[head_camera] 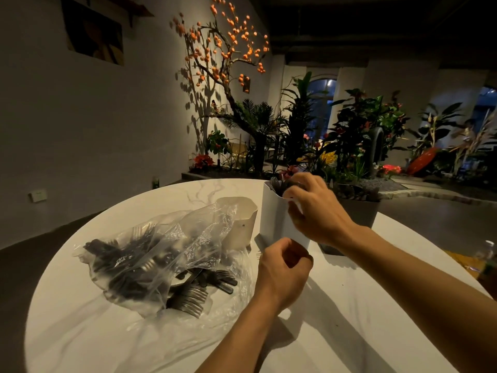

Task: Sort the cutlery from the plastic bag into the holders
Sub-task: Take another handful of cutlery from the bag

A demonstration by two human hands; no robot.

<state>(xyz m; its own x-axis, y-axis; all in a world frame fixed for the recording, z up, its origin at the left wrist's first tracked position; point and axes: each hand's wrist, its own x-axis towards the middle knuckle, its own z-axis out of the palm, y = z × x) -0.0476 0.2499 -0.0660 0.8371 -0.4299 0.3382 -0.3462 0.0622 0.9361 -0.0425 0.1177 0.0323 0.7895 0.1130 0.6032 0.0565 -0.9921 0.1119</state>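
Observation:
A clear plastic bag (161, 254) full of black plastic cutlery lies on the left of the table. More black forks (193, 294) spill from its mouth. Two white holders stand behind it: a shorter cream one (242, 224) and a taller white one (274, 216) with black cutlery (277, 184) sticking out of its top. My right hand (314, 208) is at the tall holder's rim, fingers curled over the cutlery tops and thumb on the outer wall. With curled fingers, my left hand (282, 267) grips the base of that holder.
The round white marble table (349, 319) curves away at its left and near edges. A dark planter (357, 211) stands just behind the tall holder. A bottle (489, 265) sits at the far right edge. Plants and a lit tree fill the room beyond.

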